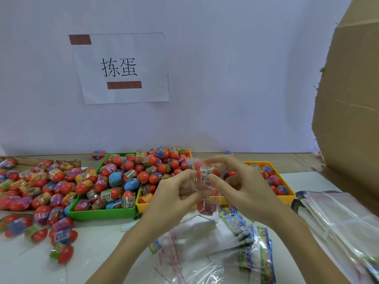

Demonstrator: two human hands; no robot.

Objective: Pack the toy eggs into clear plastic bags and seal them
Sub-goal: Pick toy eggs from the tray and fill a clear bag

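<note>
My left hand point(176, 193) and my right hand point(244, 187) meet above the table's middle and together pinch a clear plastic bag point(207, 193). A red toy egg point(206, 172) with a printed label sits at the bag's top, between my right thumb and fingers. A second red egg point(206, 208) hangs lower inside the bag. Loose eggs, mostly red with a few blue, fill a green tray point(102, 215) and a yellow tray point(287, 189) behind my hands.
Bagged eggs point(41, 191) lie heaped at the left. Empty clear bags point(184, 242) and coloured printed strips point(264, 253) lie under my forearms, more bags point(338, 218) at the right. A cardboard box point(348, 99) rises at the right; a paper sign point(121, 67) hangs on the wall.
</note>
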